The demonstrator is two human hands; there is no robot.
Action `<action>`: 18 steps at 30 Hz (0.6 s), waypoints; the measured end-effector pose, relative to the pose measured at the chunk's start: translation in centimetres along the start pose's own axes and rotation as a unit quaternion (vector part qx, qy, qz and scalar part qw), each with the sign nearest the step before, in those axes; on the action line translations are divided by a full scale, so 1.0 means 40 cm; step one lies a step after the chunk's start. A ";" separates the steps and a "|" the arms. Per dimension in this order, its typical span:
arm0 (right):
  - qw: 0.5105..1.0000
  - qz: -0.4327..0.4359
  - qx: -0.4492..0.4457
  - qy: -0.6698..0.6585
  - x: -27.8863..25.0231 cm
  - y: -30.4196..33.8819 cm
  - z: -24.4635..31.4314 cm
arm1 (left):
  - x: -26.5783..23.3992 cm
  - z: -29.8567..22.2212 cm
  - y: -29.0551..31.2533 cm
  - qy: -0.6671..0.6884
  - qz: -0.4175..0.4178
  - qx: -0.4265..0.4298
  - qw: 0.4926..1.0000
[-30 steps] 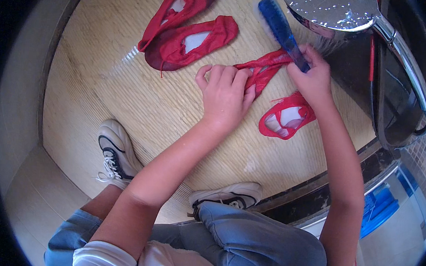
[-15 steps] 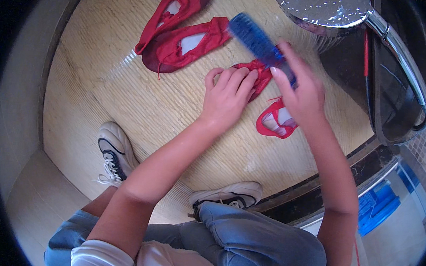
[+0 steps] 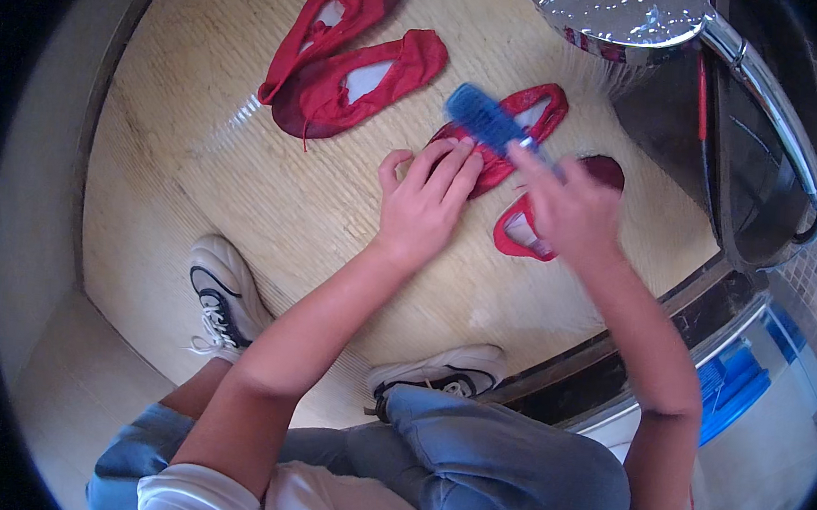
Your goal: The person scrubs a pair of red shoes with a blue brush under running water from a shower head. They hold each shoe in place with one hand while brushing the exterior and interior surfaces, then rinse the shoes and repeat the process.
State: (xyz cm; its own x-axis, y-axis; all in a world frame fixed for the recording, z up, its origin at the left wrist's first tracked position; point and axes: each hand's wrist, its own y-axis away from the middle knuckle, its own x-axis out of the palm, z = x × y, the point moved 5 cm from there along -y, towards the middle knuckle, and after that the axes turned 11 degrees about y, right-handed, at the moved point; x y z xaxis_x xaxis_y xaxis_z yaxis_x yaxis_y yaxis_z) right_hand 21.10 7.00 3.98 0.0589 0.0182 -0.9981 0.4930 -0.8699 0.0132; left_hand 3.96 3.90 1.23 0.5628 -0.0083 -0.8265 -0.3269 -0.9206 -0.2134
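Note:
A blue-headed brush [image 3: 483, 116] is in my right hand [image 3: 577, 210], whose fingers close around its handle and are blurred by motion. The brush head lies over a red ballet slipper [image 3: 495, 174] on the wet, ribbed floor. With bent fingers my left hand [image 3: 416, 208] presses on the near end of that slipper, holding it down. Partly under my right hand lies another red slipper [image 3: 505, 235], its dark toe showing beyond the wrist. Two more red slippers, one farther [image 3: 379, 2] and one nearer [image 3: 412, 66], lie overlapping at the upper left.
A chrome shower head [image 3: 624, 19] on a curved arm [image 3: 769, 110] hangs at the upper right, water streaming from it. Behind it is a dark basin-like shape [image 3: 663, 131]. My sneakers, left [image 3: 226, 285] and right [image 3: 443, 366], stand nearby. A blue plastic item [image 3: 735, 396] lies at the right.
The brush has come down and toward me onto the slipper, uncovering the slipper's far end. My right hand has moved slightly nearer. My left hand has shifted a little left.

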 end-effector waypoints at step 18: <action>0.979 -0.079 0.140 -0.126 -0.041 0.012 -0.095 | -0.014 -0.006 -0.041 0.045 0.087 0.034 0.995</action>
State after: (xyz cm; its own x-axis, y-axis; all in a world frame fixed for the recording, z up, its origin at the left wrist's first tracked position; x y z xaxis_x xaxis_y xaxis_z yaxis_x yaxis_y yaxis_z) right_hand 24.53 8.41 5.85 -0.2321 0.0729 -0.9699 0.2202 -0.9674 -0.1254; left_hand 4.35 5.34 2.16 0.5581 -0.2022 -0.8047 -0.4738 -0.8738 -0.1091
